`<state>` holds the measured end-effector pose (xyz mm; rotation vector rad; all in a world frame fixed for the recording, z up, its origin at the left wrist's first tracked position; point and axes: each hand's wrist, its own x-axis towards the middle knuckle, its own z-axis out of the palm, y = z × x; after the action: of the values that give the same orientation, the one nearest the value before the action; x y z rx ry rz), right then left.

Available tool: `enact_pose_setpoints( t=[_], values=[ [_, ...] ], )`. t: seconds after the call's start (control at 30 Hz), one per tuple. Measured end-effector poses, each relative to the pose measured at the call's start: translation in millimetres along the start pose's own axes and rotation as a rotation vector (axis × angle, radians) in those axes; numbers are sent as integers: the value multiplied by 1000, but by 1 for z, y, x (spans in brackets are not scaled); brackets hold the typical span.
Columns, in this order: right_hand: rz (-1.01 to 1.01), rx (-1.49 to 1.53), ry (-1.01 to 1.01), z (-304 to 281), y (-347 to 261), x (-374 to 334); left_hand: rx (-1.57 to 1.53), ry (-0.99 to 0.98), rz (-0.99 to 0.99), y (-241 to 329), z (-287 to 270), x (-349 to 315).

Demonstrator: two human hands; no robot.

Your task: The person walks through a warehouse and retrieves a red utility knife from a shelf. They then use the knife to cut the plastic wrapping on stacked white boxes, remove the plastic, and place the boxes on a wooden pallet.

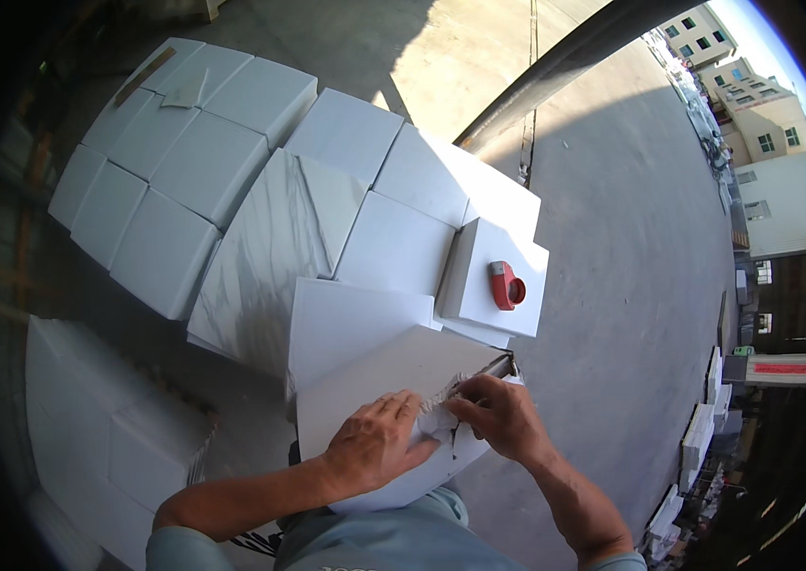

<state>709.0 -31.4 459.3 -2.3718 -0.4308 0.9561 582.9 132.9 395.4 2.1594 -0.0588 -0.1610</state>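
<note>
Packaging [433, 420], white and torn, was pinched between the thumb and fingers of the right hand [501, 411] at lower centre of the frame, over a white box [360, 381]. The left hand [372, 443] was laid on that box just beside the tear, its palm down and thumb spread from its fingers. Beyond, a red ring-shaped object [498, 283] was set on a small white block [471, 271], right of centre. A grey-veined slab [279, 228] was seen left of centre, white boxes [211, 162] were stacked at upper left, and buildings [750, 100] were framed at upper right.
</note>
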Motion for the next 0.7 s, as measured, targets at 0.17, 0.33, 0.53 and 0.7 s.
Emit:
enact_pose_setpoints(
  t=[0.17, 0.33, 0.53, 0.7],
  values=[
    [54, 288, 48, -17, 7, 0, 13, -16, -19, -1, 2, 0],
    [56, 301, 161, -12, 12, -1, -82, -40, -54, -4, 5, 6],
    [-7, 307, 308, -6, 14, -7, -233, -105, -48, 9, 1, 43],
    [-40, 309, 406, -1, 28, -5, -184, -51, 42, 5, 16, 53]
  ],
)
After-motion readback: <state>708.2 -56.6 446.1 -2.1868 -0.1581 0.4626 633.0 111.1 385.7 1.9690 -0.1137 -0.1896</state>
